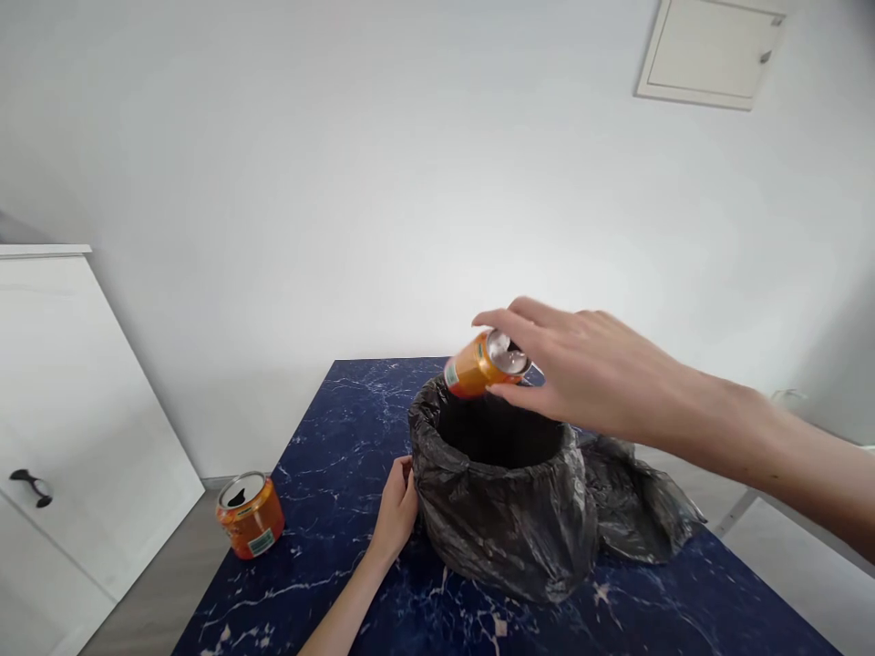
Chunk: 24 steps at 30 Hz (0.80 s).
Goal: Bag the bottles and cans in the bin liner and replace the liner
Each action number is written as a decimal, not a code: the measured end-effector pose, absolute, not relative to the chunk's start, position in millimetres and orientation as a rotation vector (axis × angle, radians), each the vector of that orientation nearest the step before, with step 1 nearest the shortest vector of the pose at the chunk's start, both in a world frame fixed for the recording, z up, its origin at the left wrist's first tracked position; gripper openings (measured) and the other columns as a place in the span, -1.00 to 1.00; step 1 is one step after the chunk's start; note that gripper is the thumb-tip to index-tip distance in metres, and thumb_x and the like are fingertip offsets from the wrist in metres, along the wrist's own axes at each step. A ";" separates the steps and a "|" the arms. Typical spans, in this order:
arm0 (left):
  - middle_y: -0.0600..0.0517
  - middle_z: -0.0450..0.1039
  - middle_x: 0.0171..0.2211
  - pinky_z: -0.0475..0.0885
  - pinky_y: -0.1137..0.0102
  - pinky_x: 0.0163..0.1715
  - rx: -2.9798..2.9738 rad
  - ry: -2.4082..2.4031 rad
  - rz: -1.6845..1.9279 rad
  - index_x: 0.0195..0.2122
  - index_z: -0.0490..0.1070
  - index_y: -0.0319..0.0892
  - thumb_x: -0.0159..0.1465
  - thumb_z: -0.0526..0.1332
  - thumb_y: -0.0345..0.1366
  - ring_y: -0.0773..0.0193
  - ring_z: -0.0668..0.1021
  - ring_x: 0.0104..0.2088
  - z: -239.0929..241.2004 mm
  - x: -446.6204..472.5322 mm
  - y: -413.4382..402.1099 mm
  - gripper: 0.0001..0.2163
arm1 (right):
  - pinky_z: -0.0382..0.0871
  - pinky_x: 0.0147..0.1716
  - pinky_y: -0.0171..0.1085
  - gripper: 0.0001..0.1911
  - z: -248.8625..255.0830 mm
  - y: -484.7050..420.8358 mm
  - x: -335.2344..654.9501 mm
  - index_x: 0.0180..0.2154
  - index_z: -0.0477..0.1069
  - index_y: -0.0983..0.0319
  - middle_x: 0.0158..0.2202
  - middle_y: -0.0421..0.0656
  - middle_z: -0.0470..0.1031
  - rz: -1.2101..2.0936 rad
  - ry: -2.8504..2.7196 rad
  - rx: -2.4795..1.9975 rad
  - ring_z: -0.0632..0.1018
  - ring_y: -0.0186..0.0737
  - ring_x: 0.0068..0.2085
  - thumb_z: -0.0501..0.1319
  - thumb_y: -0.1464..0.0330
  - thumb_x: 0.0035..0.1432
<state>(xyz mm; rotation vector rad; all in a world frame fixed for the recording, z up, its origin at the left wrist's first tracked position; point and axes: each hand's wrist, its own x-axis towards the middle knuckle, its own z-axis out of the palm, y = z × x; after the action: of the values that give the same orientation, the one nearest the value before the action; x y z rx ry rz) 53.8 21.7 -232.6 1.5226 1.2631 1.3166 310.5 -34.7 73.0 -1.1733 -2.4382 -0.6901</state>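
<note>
My right hand (581, 369) grips an orange soda can (478, 364) by its top end, holding it tilted over the far rim of a bin lined with a black plastic bag (506, 510). My left hand (395, 512) rests against the bin's left side, fingers pressed to the bag. A second orange can (250, 515) stands upright on the dark blue marbled table (342, 547), at its left edge, well apart from both hands.
Loose bag plastic (639, 510) spills onto the table to the right of the bin. A white cabinet with a black handle (31, 486) stands at the left. A white wall rises behind the table, with a small panel door (711, 50) high up.
</note>
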 end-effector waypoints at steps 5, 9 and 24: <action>-0.21 0.55 0.20 0.43 0.06 0.24 1.547 1.285 1.308 0.24 0.43 -0.06 0.44 0.09 0.26 -0.15 0.46 0.33 -237.6 50.8 23.9 -0.41 | 0.32 -0.46 -0.17 -0.42 43.9 -19.7 292.6 0.26 0.33 0.27 0.08 0.07 0.55 -0.722 -2.738 -1.297 0.64 -0.02 -0.26 0.35 0.30 0.27; -0.21 0.56 0.18 0.44 0.04 0.23 1.549 1.283 1.337 0.23 0.45 -0.06 0.46 0.10 0.24 -0.17 0.46 0.34 -241.7 48.5 25.2 -0.44 | 0.39 -0.39 -0.11 -0.50 20.6 -5.3 273.6 0.17 0.39 0.36 0.04 0.06 0.55 -0.667 -2.878 -1.300 0.67 0.09 -0.15 0.39 0.35 0.26; -0.21 0.55 0.19 0.42 0.08 0.25 1.560 1.247 1.353 0.21 0.47 -0.10 0.47 0.14 0.14 -0.12 0.47 0.32 -243.2 51.5 28.0 -0.51 | 0.52 0.08 0.01 -0.46 24.3 17.2 288.4 0.24 0.44 0.21 0.20 0.03 0.56 -0.090 -2.727 -1.150 0.60 0.10 0.17 0.23 0.57 0.26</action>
<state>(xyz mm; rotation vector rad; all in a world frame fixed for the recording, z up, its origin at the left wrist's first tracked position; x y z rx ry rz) 51.5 28.0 -243.2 1.5603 1.2471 1.3529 288.4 17.2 24.3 -1.1501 -2.7273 -0.0899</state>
